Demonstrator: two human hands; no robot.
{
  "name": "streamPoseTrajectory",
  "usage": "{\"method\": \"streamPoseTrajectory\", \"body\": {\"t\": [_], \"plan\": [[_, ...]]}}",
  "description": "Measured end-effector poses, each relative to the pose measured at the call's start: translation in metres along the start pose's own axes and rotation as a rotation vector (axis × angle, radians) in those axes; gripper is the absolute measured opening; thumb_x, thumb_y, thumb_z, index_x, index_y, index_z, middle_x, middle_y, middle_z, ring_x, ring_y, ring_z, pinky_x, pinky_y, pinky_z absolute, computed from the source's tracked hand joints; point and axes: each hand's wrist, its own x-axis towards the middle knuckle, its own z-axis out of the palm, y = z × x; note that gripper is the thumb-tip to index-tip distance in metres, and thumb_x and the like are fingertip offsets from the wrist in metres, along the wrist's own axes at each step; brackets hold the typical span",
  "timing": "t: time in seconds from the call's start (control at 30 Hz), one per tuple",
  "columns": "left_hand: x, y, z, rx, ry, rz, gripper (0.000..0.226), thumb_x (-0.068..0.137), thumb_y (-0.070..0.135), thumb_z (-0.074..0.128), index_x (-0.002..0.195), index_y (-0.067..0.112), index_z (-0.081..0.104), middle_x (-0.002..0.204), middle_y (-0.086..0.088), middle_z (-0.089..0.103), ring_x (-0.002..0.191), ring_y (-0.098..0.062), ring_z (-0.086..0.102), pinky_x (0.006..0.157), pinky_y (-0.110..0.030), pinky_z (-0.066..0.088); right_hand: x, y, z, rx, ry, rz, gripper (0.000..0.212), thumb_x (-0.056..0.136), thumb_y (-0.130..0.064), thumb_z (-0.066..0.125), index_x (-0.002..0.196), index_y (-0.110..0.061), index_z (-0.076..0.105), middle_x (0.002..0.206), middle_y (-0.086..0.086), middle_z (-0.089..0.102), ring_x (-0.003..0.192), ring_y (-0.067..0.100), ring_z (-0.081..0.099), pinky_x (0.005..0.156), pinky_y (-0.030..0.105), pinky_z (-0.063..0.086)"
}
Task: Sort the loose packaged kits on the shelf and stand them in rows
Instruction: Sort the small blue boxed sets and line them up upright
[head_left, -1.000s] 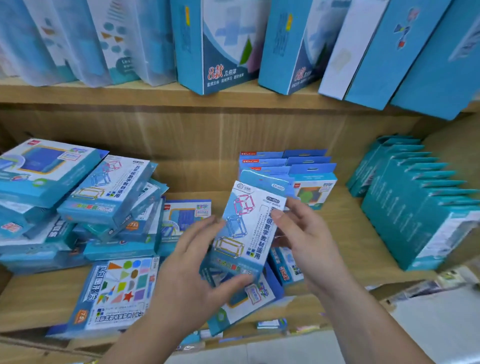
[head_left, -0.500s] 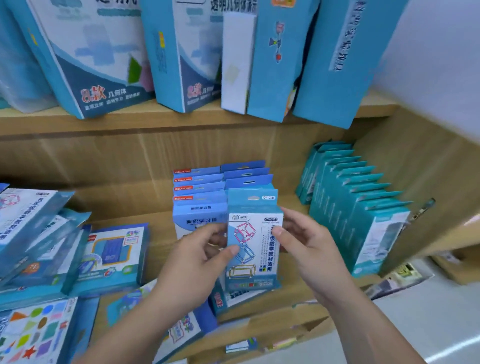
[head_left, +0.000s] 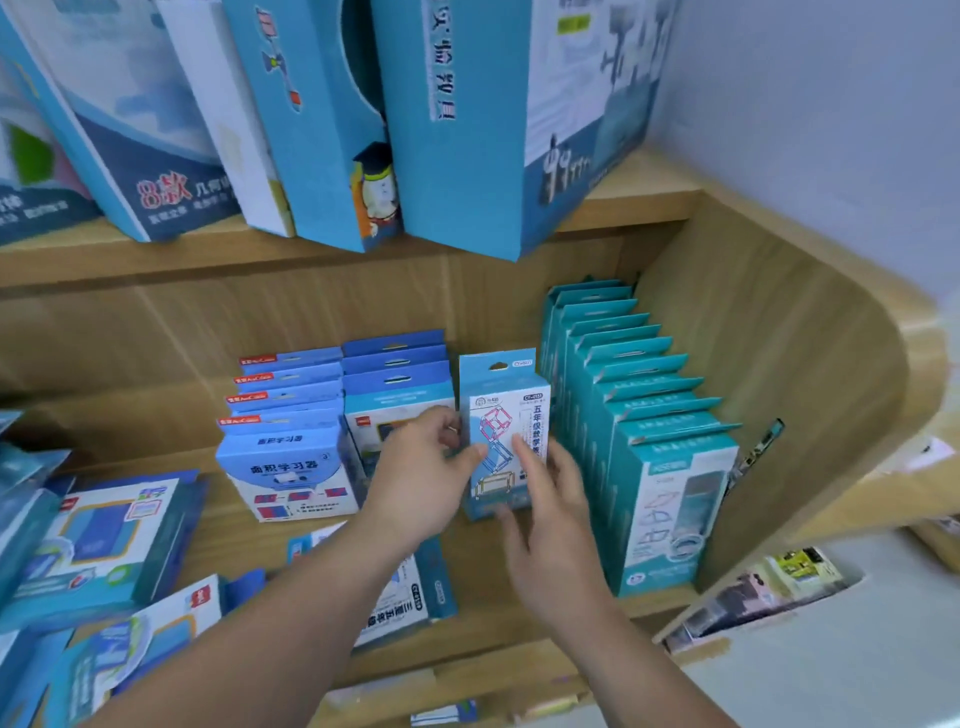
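Observation:
A light-blue packaged kit (head_left: 497, 395) printed with wire-frame cubes stands upright on the wooden shelf (head_left: 234, 540), in the gap between a row of blue kits (head_left: 397, 397) and a long row of teal kits (head_left: 670, 467). My left hand (head_left: 415, 478) grips its left edge, thumb on the front. The straight fingers of my right hand (head_left: 556, 525) rest on its front, low and to the right. A further row of blue kits with red labels (head_left: 285, 467) stands on the left. Loose kits (head_left: 104, 535) lie flat at the left, and one kit (head_left: 400, 608) lies under my forearms.
Large blue boxes (head_left: 457, 130) lean on the upper shelf and overhang its edge. The shelf's curved wooden side wall (head_left: 779, 389) closes the right end just past the teal row. More packets (head_left: 769, 587) show on a lower level at the right.
Both hands carried the cube kit up and back from the front of the shelf and stood it between the blue and teal rows. My right hand shifted from its edge to its front.

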Motion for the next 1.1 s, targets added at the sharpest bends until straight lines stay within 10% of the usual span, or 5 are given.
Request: {"method": "streamPoseTrajectory", "body": {"t": [0.2,0.6,0.73,0.93,1.1], "plan": [[0.014,0.019,0.022,0.253,0.013,0.062,0.021,0.089,0.030,0.070,0.108,0.021,0.068,0.095,0.008,0.071,0.090,-0.013,0.066,0.073,-0.028,0.051,0.004,0.013,0.003,-0.167,-0.132,0.027,0.078,0.099,-0.017,0.051,0.160,-0.032,0.003,0.161,-0.008,-0.033,0.155,0.016,-0.009,0.123,0.025,0.011],[0.025,0.021,0.022,0.279,-0.214,0.178,0.055,0.097,0.024,0.052,0.151,0.015,0.039,0.145,-0.004,0.054,0.129,-0.023,0.053,0.111,-0.035,0.039,0.046,0.029,0.022,-0.272,-0.197,-0.015,0.075,0.096,-0.007,0.050,0.161,-0.017,0.014,0.161,-0.010,-0.027,0.149,0.013,-0.029,0.123,0.026,-0.007],[0.011,0.022,-0.006,0.210,-0.120,0.277,0.047,0.098,0.016,0.056,0.144,0.022,0.050,0.136,0.002,0.058,0.106,-0.003,0.060,0.100,-0.033,0.047,0.059,0.029,0.026,-0.283,-0.218,-0.009,0.076,0.097,-0.007,0.050,0.160,-0.017,0.009,0.158,-0.012,-0.034,0.147,0.012,-0.028,0.108,0.011,-0.021],[0.007,-0.013,-0.077,0.263,0.315,0.439,0.022,0.092,0.023,0.061,0.109,0.013,0.070,0.111,0.001,0.062,0.106,-0.012,0.056,0.093,-0.026,0.044,0.071,0.018,0.024,-0.221,-0.220,0.079,0.076,0.099,-0.014,0.053,0.161,-0.022,0.010,0.162,-0.017,-0.030,0.154,0.014,-0.001,0.116,0.023,0.013],[0.000,-0.044,-0.125,0.393,0.442,0.103,0.070,0.071,0.043,0.085,0.130,0.019,0.056,0.127,-0.007,0.050,0.123,-0.027,0.044,0.103,-0.044,0.039,0.080,0.015,0.028,-0.215,-0.166,0.060,0.075,0.096,-0.011,0.055,0.159,-0.023,0.019,0.165,-0.017,-0.020,0.153,0.018,0.013,0.114,0.029,0.032]]}}
